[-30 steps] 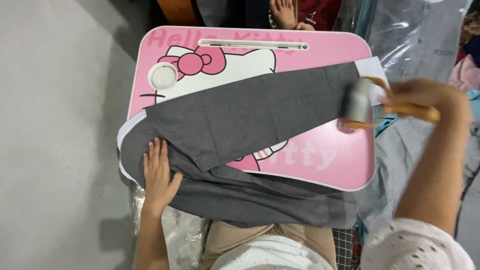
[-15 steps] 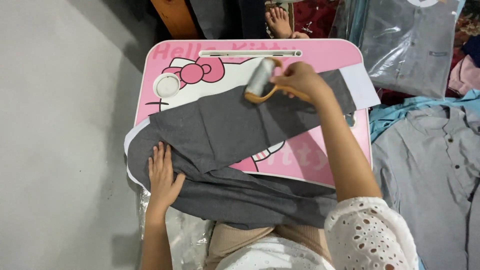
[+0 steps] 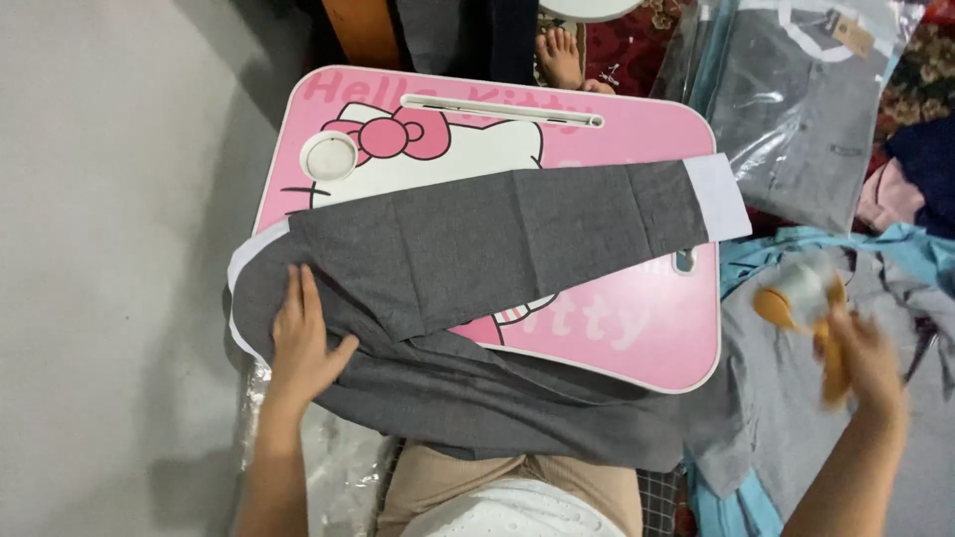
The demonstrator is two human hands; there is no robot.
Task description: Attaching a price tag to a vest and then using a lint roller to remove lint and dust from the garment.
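Fingers of the left hand (image 3: 303, 343) lie flat, pressing the grey shirt (image 3: 477, 249) onto the pink tabletop (image 3: 637, 129) at centre frame; the right hand (image 3: 860, 363) grips a lint roller (image 3: 801, 293) lifted off at right, sleeve smoothed.

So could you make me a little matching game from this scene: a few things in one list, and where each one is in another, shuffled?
Things:
1. left hand
2. lint roller
3. grey sleeve
4. bagged shirt

Places:
A. stretched flat across the pink lap desk
B. lying in clear plastic, beyond the desk's far right corner
C. pressed flat on the grey cloth at the desk's left edge
D. held in the right hand, off the desk's right side, blurred

Pairs: 1-C, 2-D, 3-A, 4-B
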